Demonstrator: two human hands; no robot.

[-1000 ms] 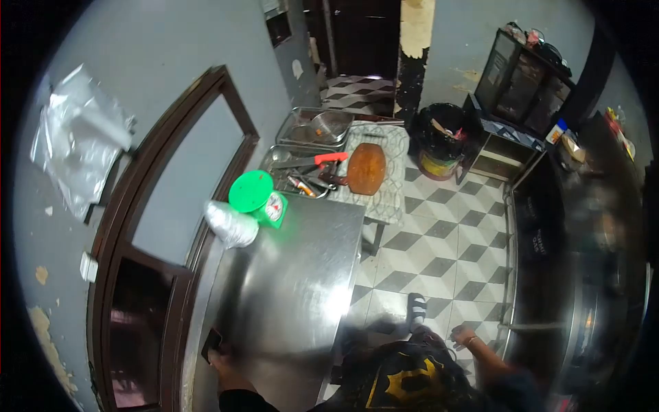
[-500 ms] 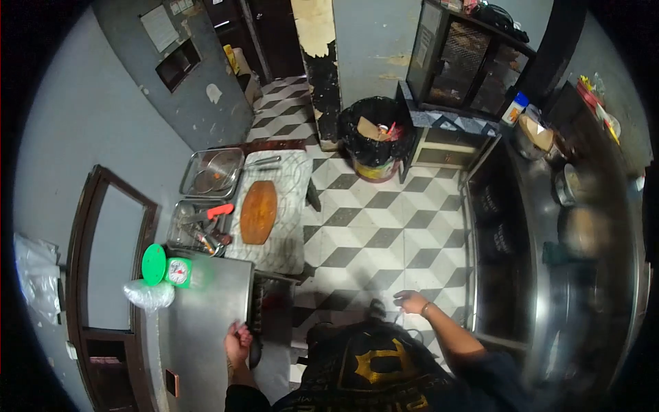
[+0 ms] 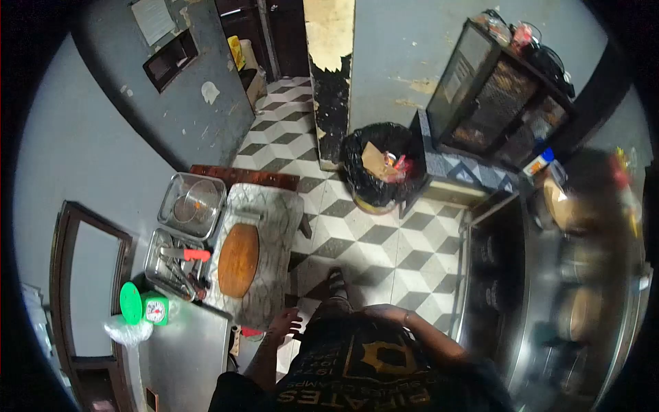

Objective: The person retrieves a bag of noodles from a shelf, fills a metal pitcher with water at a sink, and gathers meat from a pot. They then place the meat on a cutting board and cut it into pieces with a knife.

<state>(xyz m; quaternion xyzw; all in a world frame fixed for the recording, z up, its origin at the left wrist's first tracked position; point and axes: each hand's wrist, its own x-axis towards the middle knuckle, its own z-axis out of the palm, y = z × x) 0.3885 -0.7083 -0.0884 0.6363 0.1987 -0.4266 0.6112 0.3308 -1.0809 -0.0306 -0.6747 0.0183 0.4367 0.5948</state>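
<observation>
- The oval wooden cutting board [image 3: 238, 260] lies flat on the cloth-covered bench [image 3: 274, 206], with neither hand on it.
- The left hand [image 3: 283, 326] is near the board, on its near right side, fingers apart and with nothing seen in its grasp.
- The right hand [image 3: 388, 314] is farther right of the board, against the shirt [image 3: 374, 357]; its fingers are partly lost there, so whether it grips anything cannot be told.
- Left of the board, a red-handled knife [image 3: 197, 255] rests among utensils in a tray [image 3: 149, 261].
- Nearer the person than the board and to its left, a green scale [image 3: 156, 311] stands on the steel bench [image 3: 185, 350], beside a plastic bag [image 3: 130, 333].
- Judging by this view, no cutting or weighing is under way; how much is done or left cannot be told.
</observation>
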